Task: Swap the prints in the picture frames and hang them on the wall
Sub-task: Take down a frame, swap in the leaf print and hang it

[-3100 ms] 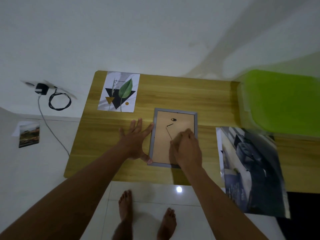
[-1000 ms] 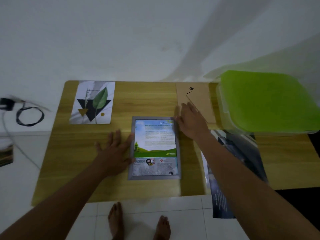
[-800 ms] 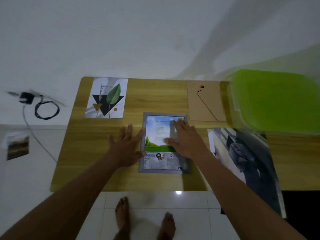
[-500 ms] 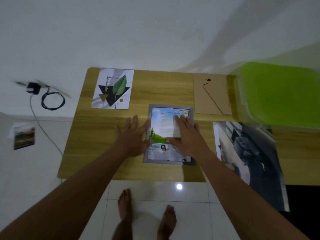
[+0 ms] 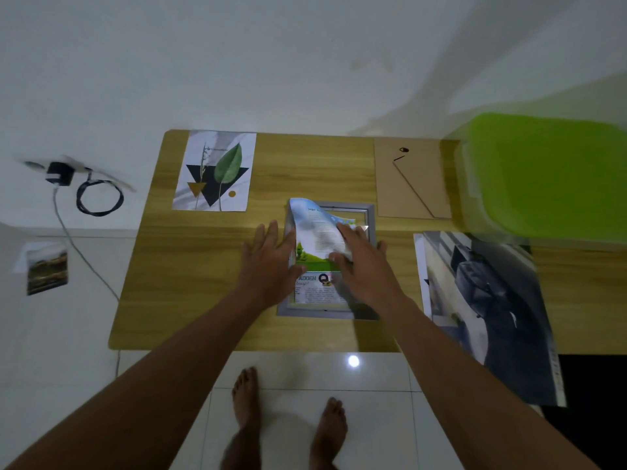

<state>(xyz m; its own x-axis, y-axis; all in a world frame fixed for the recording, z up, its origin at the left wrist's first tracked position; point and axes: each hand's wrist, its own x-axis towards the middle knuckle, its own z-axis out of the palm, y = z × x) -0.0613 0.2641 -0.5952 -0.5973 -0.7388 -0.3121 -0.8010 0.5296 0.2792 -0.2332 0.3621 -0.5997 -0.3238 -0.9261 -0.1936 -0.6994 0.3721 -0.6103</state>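
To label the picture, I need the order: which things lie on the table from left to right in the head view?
Leaf print → grey frame → brown backing board → green box. The dark poster overlaps the last two, so it is omitted.

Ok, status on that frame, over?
Left hand flat against grey picture frame. Right hand on blue-green printed sheet, top curled up. Nothing in the way.

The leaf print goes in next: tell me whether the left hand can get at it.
Probably yes. The left hand lies flat at the frame's left edge. The leaf print lies uncovered on the table, farther back and to the left, with only bare wood between them.
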